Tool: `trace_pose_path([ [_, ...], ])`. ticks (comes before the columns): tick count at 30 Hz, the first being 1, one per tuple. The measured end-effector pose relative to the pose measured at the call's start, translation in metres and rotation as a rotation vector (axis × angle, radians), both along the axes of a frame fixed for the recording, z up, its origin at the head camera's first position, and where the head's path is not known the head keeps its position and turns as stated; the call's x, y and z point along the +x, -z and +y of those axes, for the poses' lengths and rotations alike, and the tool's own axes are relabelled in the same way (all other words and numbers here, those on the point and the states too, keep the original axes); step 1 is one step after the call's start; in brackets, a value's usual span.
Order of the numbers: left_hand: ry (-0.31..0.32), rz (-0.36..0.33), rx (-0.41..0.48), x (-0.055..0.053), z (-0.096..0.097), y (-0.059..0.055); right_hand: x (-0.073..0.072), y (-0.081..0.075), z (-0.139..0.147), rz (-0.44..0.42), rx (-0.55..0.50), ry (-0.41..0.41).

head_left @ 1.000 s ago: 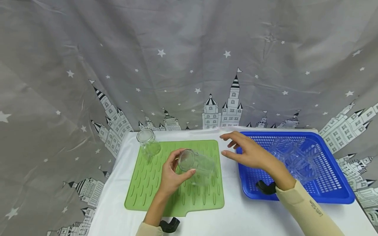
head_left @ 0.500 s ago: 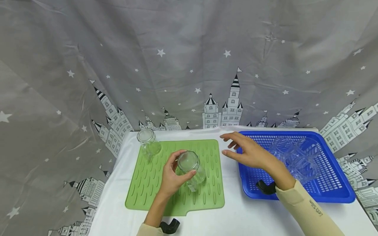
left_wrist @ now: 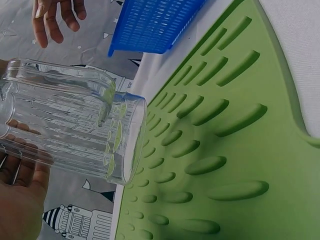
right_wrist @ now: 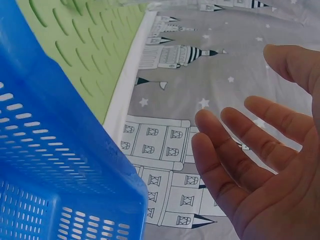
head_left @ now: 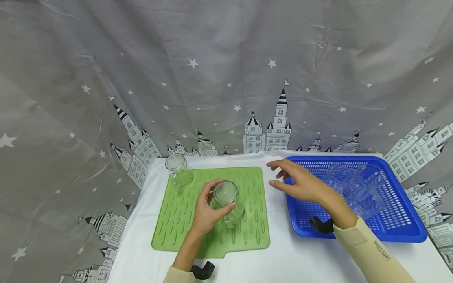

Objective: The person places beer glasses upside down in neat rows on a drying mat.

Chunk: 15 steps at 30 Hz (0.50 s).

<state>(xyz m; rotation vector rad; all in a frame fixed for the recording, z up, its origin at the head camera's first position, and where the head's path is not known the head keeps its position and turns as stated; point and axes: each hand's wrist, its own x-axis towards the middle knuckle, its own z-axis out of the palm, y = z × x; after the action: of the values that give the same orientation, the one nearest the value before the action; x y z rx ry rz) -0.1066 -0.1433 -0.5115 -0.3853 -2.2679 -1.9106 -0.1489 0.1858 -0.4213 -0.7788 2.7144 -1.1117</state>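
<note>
Over the mat, perhaps touching, towards its right edge: gripping a mug upside down near its base with a curled left hand. Probably hefty, rigid, slippery, breakable; best taken round the body or by the handle. By the basket's left edge, with right hand loosely spread, grasping nothing.

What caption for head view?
Left fingers grip a clear glass mug over a green ridged mat beside a perforated blue basket.
</note>
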Motion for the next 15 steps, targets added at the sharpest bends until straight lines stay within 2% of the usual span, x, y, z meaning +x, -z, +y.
trace_pose_path([
  [4,-0.011,-0.008,-0.012,0.000,-0.002,-0.001,0.001,0.000,0.002,-0.017,-0.017,0.003],
  [8,-0.024,-0.018,-0.035,-0.001,-0.004,-0.001,0.000,0.002,0.006,0.005,0.000,0.010],
  [15,-0.045,-0.022,-0.086,-0.003,-0.012,0.001,0.001,0.010,0.024,0.010,0.032,0.065],
])
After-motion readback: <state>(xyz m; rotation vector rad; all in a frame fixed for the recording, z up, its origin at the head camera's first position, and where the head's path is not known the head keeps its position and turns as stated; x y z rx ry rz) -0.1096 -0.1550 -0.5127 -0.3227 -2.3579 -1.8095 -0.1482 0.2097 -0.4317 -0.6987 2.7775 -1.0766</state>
